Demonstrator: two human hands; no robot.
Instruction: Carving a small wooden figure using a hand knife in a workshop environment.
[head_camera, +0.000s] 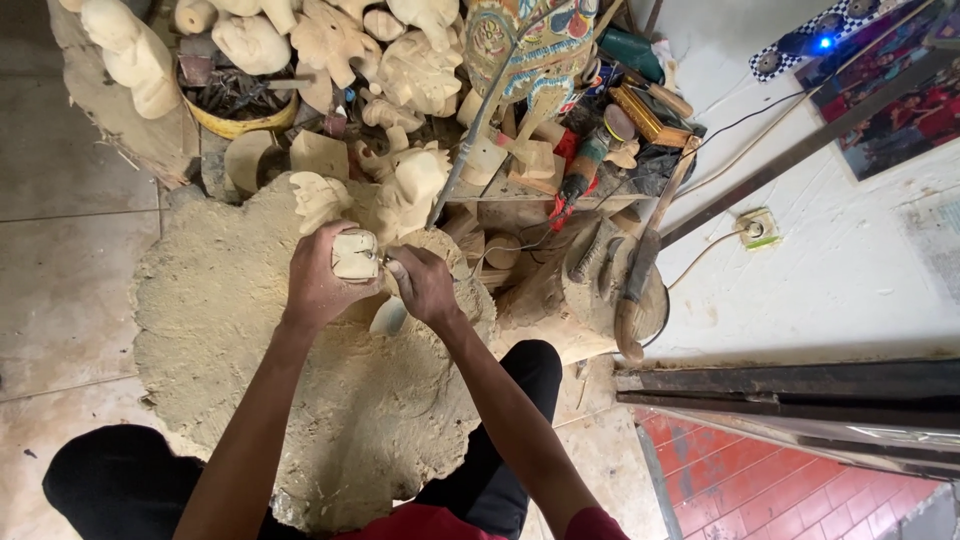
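My left hand (318, 285) grips a small pale wooden block (355, 254), a carving piece held above a heap of sawdust (230, 320). My right hand (423, 285) is closed around a thin carving tool whose tip (383, 260) touches the block's right side. Both forearms reach forward from the bottom of the view. A pale wood chip or spoon-shaped piece (388, 317) lies just below the hands.
Several unfinished pale wooden figures (410, 190) crowd the area behind the hands. A yellow bowl of tools (238, 105) stands at the back left. A painted figure (520, 45), a power tool (585, 165), a wooden mallet (640, 280) on a stump and a wall socket (757, 229) are to the right.
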